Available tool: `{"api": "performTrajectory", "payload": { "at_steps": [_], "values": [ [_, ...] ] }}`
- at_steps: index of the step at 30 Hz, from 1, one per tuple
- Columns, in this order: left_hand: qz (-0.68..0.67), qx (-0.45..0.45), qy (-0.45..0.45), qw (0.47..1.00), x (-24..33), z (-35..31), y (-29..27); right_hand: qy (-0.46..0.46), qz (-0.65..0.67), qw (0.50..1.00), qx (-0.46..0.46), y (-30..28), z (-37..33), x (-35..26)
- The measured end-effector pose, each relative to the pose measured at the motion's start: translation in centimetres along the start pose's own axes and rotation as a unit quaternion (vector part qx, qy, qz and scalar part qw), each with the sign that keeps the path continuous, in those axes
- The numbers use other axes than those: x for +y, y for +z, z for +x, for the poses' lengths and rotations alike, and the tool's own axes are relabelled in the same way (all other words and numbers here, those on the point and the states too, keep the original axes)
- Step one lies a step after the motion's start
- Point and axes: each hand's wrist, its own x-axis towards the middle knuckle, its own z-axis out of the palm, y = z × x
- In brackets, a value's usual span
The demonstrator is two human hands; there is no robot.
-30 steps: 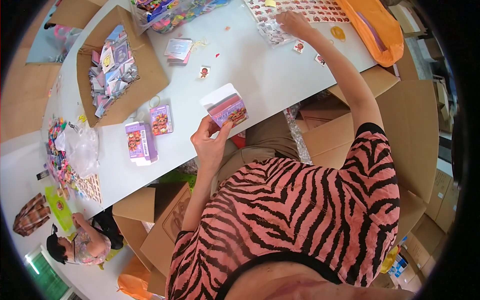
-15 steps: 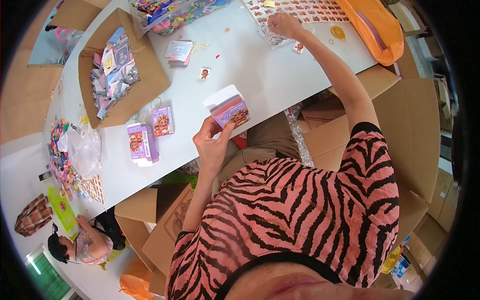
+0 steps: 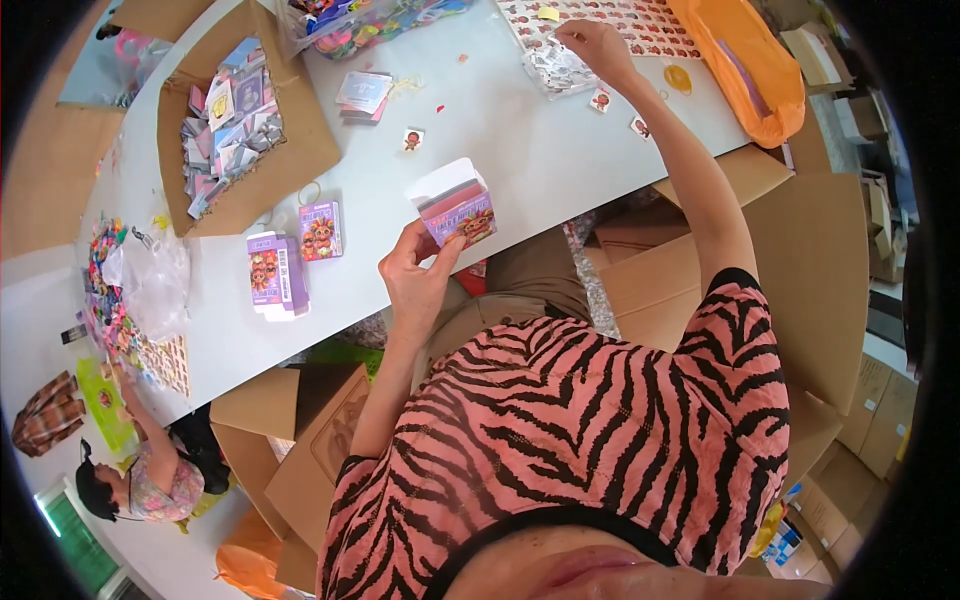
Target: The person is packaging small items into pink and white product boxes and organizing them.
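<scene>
My left hand [image 3: 412, 280] is closed round the lower edge of a small purple carton [image 3: 468, 222] with cartoon print. The carton's white top flap stands raised, and a pinkish edge shows inside. Over at the far right of the table, my right hand [image 3: 600, 50] hangs with fingers pinched above a heap of small shiny clear packets [image 3: 556, 72]. Whatever is between those fingertips is too small to make out. Small picture cards [image 3: 600, 99] lie near that heap, one beside my forearm. Two more purple cartons [image 3: 321, 231] rest on the table at the left.
A cardboard box [image 3: 305, 130] full of small cards stands at the left. Behind are a clear tub [image 3: 385, 25] of colourful pieces and a printed sticker sheet [image 3: 650, 28]. An orange bag [image 3: 745, 75] lies far right. Another person [image 3: 150, 465] sits at lower left.
My right hand has risen a little and shifted right, off the clear packets, uncovering more of them. My left hand keeps its hold on the carton. The other person's arm has reached out toward the table.
</scene>
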Motion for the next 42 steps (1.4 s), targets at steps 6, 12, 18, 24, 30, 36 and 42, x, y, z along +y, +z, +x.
{"api": "performTrajectory", "payload": {
  "at_steps": [6, 12, 18, 24, 30, 36, 42],
  "values": [
    [0.011, 0.012, -0.004, 1.0, 0.2, 0.7, 0.1, -0.061, 0.189, 0.98, 0.016, -6.0, -2.7, -10.7],
    [-0.036, 0.003, 0.005, 0.999, 0.2, 1.4, 0.5, -0.283, 0.272, 0.916, -0.088, -8.8, -5.9, -19.8],
    [-0.04, 0.008, -0.009, 0.999, 1.1, 1.0, 0.2, -0.388, 0.176, 0.9, -0.092, -6.6, -6.4, -21.9],
    [-0.099, 0.019, -0.031, 0.994, 1.3, 0.4, -0.6, -0.301, 0.28, 0.902, -0.133, -7.1, -6.7, -22.9],
    [-0.175, 0.003, -0.063, 0.983, 2.1, -0.7, -1.7, -0.174, 0.378, 0.889, -0.191, -5.8, -9.8, -22.3],
    [-0.149, -0.014, -0.08, 0.985, 2.0, -2.7, -2.0, -0.024, 0.494, 0.832, -0.252, -4.2, -13.6, -22.9],
    [-0.102, 0.039, 0.006, 0.994, 2.6, -4.2, -2.2, -0.018, 0.477, 0.839, -0.261, -3.6, -15.8, -23.0]
  ]
}}
